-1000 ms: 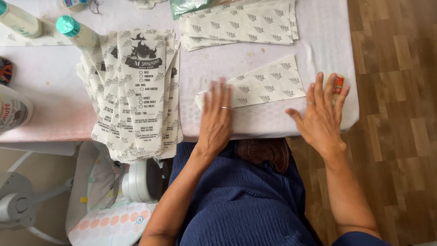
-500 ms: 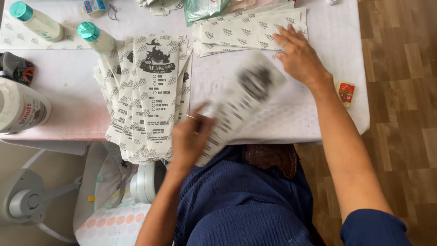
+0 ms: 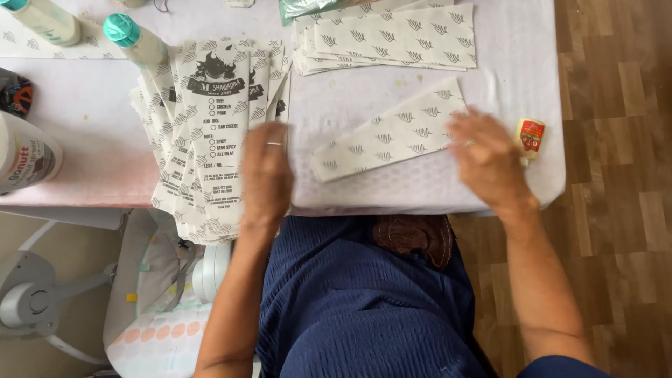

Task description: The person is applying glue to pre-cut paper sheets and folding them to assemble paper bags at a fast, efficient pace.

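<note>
I see a table [image 3: 91,133] with a white cloth. On it: fanned printed paper sleeves [image 3: 210,133] at centre left, a single patterned sheet [image 3: 385,133] at centre, stacked patterned sheets [image 3: 392,35] at top, two teal-capped bottles [image 3: 133,38] at upper left, a small red-labelled tube [image 3: 530,136] at right.

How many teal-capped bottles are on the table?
2. One bottle lies at the far left corner, partly cut off by the frame; the other bottle sits just right of it, beside the stack of printed bags. More may lie out of view.
</note>
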